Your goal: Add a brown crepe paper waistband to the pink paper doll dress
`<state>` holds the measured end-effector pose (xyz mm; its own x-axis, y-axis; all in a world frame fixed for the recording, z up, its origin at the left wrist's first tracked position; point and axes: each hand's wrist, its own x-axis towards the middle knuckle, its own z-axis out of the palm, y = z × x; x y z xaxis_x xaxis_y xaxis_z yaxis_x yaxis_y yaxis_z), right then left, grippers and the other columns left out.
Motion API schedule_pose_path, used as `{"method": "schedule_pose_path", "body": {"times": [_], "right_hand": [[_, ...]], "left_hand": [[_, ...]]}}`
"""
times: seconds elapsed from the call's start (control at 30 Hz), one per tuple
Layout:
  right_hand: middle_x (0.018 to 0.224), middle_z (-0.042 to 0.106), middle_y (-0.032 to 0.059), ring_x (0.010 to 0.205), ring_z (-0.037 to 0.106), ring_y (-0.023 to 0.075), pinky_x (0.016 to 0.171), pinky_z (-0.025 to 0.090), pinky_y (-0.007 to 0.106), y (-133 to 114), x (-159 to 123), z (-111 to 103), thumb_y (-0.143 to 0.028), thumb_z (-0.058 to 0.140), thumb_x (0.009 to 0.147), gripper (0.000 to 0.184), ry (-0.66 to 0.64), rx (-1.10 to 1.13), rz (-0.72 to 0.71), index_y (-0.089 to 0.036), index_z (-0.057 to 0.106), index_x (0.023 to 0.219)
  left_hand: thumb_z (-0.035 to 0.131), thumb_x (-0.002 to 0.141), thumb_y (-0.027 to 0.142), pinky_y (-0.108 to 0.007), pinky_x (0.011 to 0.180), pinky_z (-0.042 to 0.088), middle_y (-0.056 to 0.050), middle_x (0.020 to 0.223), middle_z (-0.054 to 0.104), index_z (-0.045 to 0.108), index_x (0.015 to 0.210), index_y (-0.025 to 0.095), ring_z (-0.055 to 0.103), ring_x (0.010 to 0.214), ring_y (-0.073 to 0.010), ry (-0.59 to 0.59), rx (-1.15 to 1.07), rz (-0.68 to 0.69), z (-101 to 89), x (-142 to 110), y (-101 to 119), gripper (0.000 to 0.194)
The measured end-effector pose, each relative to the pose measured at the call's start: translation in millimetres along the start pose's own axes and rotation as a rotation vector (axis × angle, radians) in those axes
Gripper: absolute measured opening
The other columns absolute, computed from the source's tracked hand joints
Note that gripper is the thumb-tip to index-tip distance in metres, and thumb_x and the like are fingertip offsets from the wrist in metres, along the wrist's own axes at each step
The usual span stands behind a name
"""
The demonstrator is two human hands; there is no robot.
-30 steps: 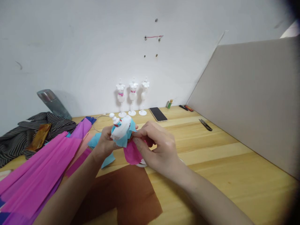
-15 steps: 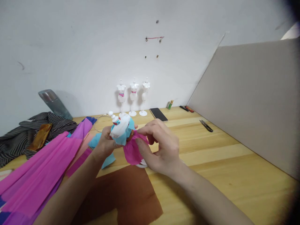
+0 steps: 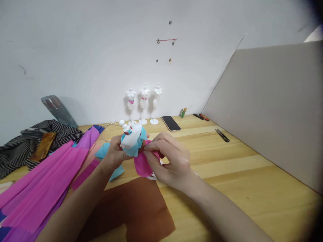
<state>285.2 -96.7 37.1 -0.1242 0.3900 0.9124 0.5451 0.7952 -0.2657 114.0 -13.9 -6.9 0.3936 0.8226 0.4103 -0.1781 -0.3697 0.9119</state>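
My left hand point(image 3: 116, 153) is wrapped round a small white dress-form mannequin point(image 3: 131, 136), tilted with its knobbed top toward the left. Light blue paper point(image 3: 131, 150) covers its upper part, and a bright pink crepe-like skirt point(image 3: 141, 164) hangs below. Thumb and forefinger of my right hand point(image 3: 169, 158) pinch the skirt's upper edge near the waist. A bit of brown shows at the waist, partly hidden by the fingers. Under the skirt the rim of the white round base point(image 3: 152, 176) peeks out.
Three white mannequins point(image 3: 143, 101) stand by the wall. A phone point(image 3: 171, 123), a small green bottle point(image 3: 183, 112) and thread snips point(image 3: 222, 135) lie to the right. Brown paper point(image 3: 136, 205) is in front; pink sheets point(image 3: 47, 188), striped cloth point(image 3: 20, 144) and a bottle point(image 3: 59, 111) are left.
My right hand's thumb and forefinger have closed together on the skirt's upper edge and moved slightly left. The mannequin's top has shifted a little to the right.
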Motion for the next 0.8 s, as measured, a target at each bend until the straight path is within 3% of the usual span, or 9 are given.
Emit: {"method": "schedule_pose_path", "body": {"times": [0.1,0.23,0.5,0.67,0.8], "right_hand": [[0.064,0.051,-0.0004,0.059,0.049,0.0114,0.051,0.042,0.025,0.0,1.5,-0.7,-0.003,0.055,0.081,0.015,0.033,0.034,0.014,-0.018,0.059,0.081],[0.064,0.051,-0.0008,0.058,0.049,0.0116,0.051,0.044,0.026,1.0,1.3,-0.9,-0.004,0.056,0.081,0.014,0.023,0.029,0.019,-0.018,0.06,0.083],[0.066,0.054,0.0,0.058,0.049,0.0108,0.05,0.043,0.025,1.0,1.1,0.2,-0.005,0.056,0.083,0.014,0.025,0.013,0.012,-0.018,0.061,0.085],[0.064,0.053,0.0003,0.059,0.049,0.0121,0.052,0.042,0.027,0.9,1.2,-1.6,-0.006,0.055,0.082,0.013,0.018,0.002,0.048,-0.018,0.06,0.08],[0.063,0.05,-0.0004,0.059,0.049,0.0121,0.052,0.042,0.027,0.5,0.9,-1.2,-0.005,0.052,0.082,0.015,-0.026,0.049,0.072,-0.017,0.06,0.08]], "left_hand": [[0.081,0.058,0.041,-0.037,0.076,0.054,-0.012,0.092,0.072,0.074,0.076,0.017,0.063,0.097,-0.0334,-0.058,0.005,0.035,2.3,0.2,4.6,0.031],[0.082,0.056,0.04,-0.037,0.079,0.053,-0.011,0.086,0.072,0.073,0.071,0.017,0.064,0.097,-0.0334,-0.051,0.023,0.054,3.0,1.6,7.1,0.029],[0.083,0.058,0.037,-0.033,0.072,0.053,-0.009,0.08,0.072,0.073,0.076,0.017,0.065,0.085,-0.0278,-0.083,0.035,0.047,-1.2,0.8,-1.3,0.029],[0.081,0.059,0.048,-0.035,0.071,0.054,-0.011,0.084,0.072,0.073,0.075,0.017,0.065,0.091,-0.0319,-0.086,-0.007,0.046,1.1,0.4,2.6,0.036],[0.081,0.06,0.044,-0.036,0.074,0.054,-0.01,0.083,0.071,0.074,0.081,0.018,0.065,0.093,-0.0316,-0.107,0.002,0.04,0.5,1.2,4.2,0.034]]}}
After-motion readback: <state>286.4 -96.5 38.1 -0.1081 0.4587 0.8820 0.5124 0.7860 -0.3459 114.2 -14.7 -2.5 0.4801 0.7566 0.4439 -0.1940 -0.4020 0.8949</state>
